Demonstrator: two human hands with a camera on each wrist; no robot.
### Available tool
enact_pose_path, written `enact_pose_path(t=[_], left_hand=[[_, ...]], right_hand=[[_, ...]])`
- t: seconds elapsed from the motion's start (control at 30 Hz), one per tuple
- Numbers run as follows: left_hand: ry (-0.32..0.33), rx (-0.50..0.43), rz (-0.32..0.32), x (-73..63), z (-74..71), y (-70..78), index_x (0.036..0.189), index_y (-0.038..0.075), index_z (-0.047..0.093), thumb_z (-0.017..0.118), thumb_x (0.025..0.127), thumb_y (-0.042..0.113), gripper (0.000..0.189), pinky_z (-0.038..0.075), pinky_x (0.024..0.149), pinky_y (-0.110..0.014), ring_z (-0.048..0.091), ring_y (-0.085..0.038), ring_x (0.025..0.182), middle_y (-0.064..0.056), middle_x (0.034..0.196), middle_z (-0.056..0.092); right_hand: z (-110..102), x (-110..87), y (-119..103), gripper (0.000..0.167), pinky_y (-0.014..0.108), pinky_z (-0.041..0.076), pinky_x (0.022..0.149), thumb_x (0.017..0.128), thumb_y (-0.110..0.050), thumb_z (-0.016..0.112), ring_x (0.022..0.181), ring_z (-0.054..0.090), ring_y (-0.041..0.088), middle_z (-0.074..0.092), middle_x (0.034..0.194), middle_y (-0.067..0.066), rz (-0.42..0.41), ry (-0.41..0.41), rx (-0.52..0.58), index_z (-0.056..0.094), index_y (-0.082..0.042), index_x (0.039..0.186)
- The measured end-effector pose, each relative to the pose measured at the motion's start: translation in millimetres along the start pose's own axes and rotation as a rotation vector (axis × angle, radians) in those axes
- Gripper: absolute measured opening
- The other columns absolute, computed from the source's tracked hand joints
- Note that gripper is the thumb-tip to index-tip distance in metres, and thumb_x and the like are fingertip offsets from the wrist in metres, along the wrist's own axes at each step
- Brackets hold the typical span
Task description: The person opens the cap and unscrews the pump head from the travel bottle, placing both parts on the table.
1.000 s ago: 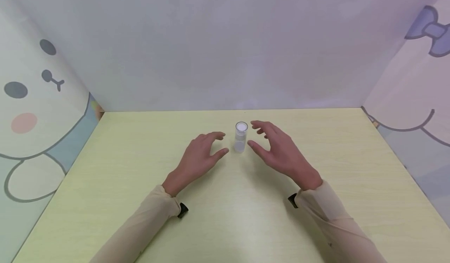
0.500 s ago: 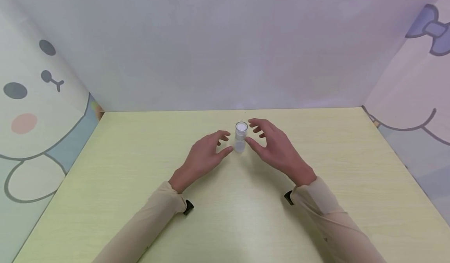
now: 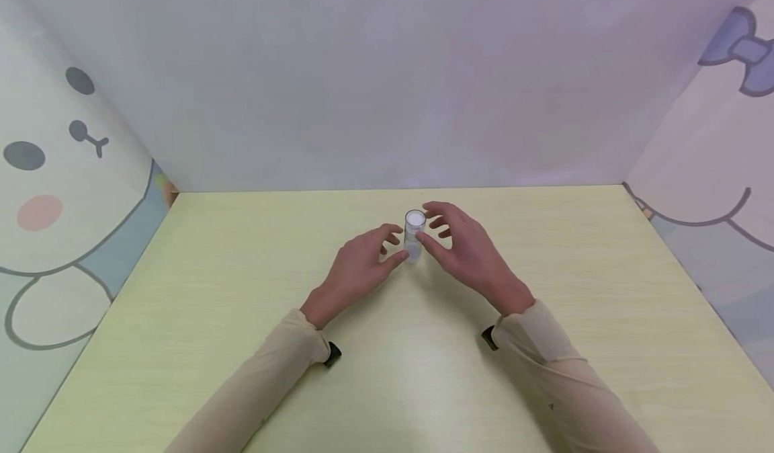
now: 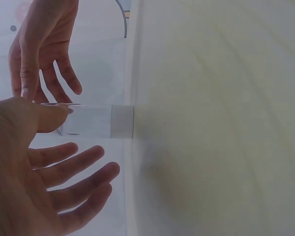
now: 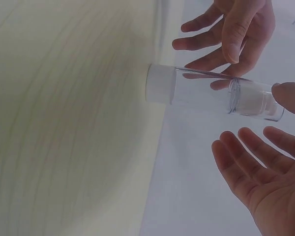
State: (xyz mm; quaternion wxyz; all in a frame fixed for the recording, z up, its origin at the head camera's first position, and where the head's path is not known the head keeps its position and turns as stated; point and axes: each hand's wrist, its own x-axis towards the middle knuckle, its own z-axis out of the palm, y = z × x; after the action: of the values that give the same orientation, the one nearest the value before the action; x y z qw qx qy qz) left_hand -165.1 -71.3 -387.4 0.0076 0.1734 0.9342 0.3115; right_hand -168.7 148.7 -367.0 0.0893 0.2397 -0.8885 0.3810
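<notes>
A slim clear bottle (image 3: 414, 230) with a white base stands upright on the table. In the right wrist view its white base (image 5: 160, 84) meets the tabletop, and a whitish inner part shows through the clear top section. My left hand (image 3: 359, 265) is close on the bottle's left, fingers spread and loosely bent, thumb near its lower part. On the other side my right hand (image 3: 474, 257) curves toward the upper part, thumb in front of it. In the left wrist view the left thumb (image 4: 51, 118) overlaps the bottle; whether either hand touches it I cannot tell.
The pale wood-look table (image 3: 242, 265) ends at a plain light wall covering (image 3: 387, 90) behind the bottle. Side panels with cartoon animals (image 3: 54, 191) stand at left and right. A small black piece (image 3: 332, 354) sits at each sleeve cuff.
Both hands have moved inward toward the bottle, the left to the right and slightly up, the right to the left. The bottle has stayed in place.
</notes>
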Motion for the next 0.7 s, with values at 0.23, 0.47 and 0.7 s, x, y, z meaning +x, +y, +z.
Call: enact_pose_path(t=[0.23,0.47,0.7], left_hand=[[-0.003,-0.012,0.001,3.3,2.7,2.4,0.138,0.023,0.061,0.069,0.101,0.038,0.041,0.058,0.085,-0.041,0.072,-0.019,0.099,0.000,0.119,0.075],[-0.003,-0.013,-0.016,5.0,2.9,5.6,0.136,0.024,0.063,0.070,0.100,0.036,0.039,0.058,0.084,-0.041,0.071,-0.019,0.098,0.000,0.116,0.076],[0.015,-0.020,0.007,7.0,5.0,3.6,0.133,0.023,0.064,0.070,0.100,0.033,0.035,0.058,0.084,-0.041,0.072,-0.019,0.097,-0.001,0.114,0.076]], right_hand=[[3.6,3.9,0.1,0.050,0.047,0.061,0.092,0.099,-0.019,0.073,0.110,0.071,0.030,0.068,0.128,0.010,0.011,-0.003,0.047,0.052,-0.003,0.142],[7.3,6.4,-0.6,0.045,0.040,0.063,0.089,0.100,-0.016,0.071,0.109,0.071,0.026,0.068,0.122,0.009,0.010,-0.015,0.100,0.053,-0.005,0.140],[10.7,6.7,-0.7,0.040,0.037,0.063,0.090,0.100,-0.015,0.071,0.115,0.069,0.024,0.066,0.127,0.006,0.017,-0.012,0.133,0.055,-0.007,0.136]])
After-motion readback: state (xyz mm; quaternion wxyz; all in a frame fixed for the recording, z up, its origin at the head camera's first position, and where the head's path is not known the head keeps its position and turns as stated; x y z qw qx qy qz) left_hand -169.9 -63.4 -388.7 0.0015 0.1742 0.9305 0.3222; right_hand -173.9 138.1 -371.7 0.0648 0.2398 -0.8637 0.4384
